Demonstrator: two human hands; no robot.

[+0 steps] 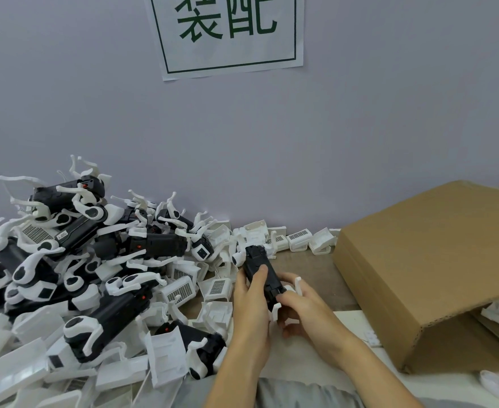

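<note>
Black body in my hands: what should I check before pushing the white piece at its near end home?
1. Left hand grips black body: ok.
2. Right hand holds white piece at the body's near end: ok.
3. White piece fully seated: cannot tell, fingers hide the joint.
4. Loose white parts lie beside the left hand: ok.
5. Cardboard box apart from both hands: ok.

table | black-and-white parts pile | white brackets | cardboard box
</note>
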